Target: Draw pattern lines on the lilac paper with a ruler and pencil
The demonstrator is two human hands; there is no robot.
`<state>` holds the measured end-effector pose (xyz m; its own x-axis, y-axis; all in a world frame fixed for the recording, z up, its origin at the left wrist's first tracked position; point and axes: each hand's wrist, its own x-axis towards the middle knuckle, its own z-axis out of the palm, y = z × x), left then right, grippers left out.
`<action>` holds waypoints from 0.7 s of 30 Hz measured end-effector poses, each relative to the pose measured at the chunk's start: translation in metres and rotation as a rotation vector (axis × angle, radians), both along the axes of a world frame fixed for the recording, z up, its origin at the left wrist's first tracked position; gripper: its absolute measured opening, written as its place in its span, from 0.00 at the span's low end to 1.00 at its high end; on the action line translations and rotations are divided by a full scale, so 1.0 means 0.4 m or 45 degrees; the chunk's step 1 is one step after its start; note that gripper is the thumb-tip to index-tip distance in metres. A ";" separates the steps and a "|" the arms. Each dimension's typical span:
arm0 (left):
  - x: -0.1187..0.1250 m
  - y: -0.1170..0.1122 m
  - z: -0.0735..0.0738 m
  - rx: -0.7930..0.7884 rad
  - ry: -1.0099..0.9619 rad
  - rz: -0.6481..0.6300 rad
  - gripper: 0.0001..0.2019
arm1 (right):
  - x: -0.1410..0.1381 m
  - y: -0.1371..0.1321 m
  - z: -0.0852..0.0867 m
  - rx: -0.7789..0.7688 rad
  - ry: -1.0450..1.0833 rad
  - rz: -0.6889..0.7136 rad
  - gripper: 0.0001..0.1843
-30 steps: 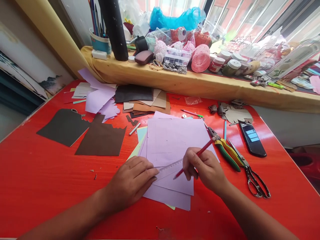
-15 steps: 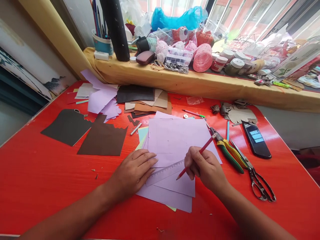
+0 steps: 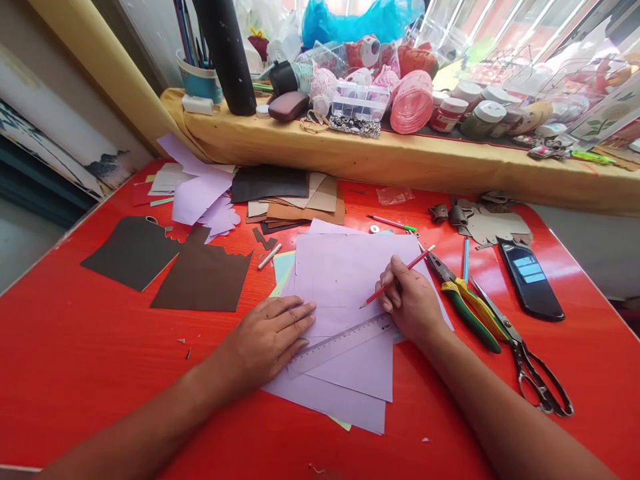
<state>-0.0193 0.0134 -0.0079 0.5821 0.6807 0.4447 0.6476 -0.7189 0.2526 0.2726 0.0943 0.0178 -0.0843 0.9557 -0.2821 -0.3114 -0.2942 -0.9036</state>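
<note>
A red pencil (image 3: 400,275) is held in my right hand (image 3: 413,300), its tip over the upper lilac sheet (image 3: 357,267). Faint pencil lines cross that sheet near its lower part. My left hand (image 3: 275,337) lies flat with fingers stretched out across the paper's left edge and the left end of a clear ruler (image 3: 340,345). The ruler slants up to the right, its far end close beneath my right hand. More lilac sheets (image 3: 350,407) lie fanned underneath, with bits of green and blue paper (image 3: 284,268) peeking out at the left.
Right of the paper lie pliers (image 3: 473,310), scissors (image 3: 530,363) and a phone (image 3: 531,280). Dark leather pieces (image 3: 203,283) are at the left, with stacked leather scraps (image 3: 300,200) behind. A cloth-covered sill (image 3: 280,150) loaded with jars and yarn borders the red table (image 3: 100,373).
My right hand has moved up with the pencil, whose tip shifted from below the ruler to above it. More of the ruler's right end shows. My left hand stays in place.
</note>
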 end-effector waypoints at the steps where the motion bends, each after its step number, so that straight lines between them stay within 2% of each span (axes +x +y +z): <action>1: -0.006 0.003 0.007 0.007 -0.017 0.028 0.13 | 0.002 0.000 -0.004 0.002 0.006 -0.003 0.31; 5: -0.020 0.004 0.040 0.046 -0.094 0.202 0.10 | 0.011 -0.011 -0.012 0.004 0.020 0.026 0.31; 7: -0.011 -0.003 0.048 0.043 -0.118 0.139 0.12 | 0.011 -0.015 -0.013 0.017 0.015 0.044 0.30; 10: 0.007 -0.009 0.042 -0.059 -0.105 -0.097 0.14 | 0.011 -0.015 -0.014 0.026 0.023 0.044 0.30; 11: 0.009 -0.007 0.038 -0.075 -0.079 -0.091 0.13 | 0.011 -0.015 -0.015 0.025 0.030 0.044 0.30; 15: -0.010 0.014 0.036 -0.020 -0.110 0.237 0.11 | 0.013 -0.016 -0.014 0.018 0.031 0.063 0.30; 17: -0.018 0.017 0.045 0.006 -0.152 0.292 0.11 | 0.015 -0.018 -0.013 0.012 0.024 0.069 0.30; 19: -0.014 0.011 0.054 -0.015 -0.176 0.210 0.10 | 0.016 -0.019 -0.012 0.009 0.022 0.064 0.29; 21: 0.000 0.001 0.058 -0.076 -0.220 0.057 0.10 | 0.017 -0.019 -0.010 0.009 0.022 0.056 0.29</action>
<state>-0.0193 0.0138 0.0152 0.4690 0.7323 0.4938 0.6219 -0.6708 0.4041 0.2793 0.0869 0.0137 -0.1314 0.9529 -0.2733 -0.3141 -0.3015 -0.9002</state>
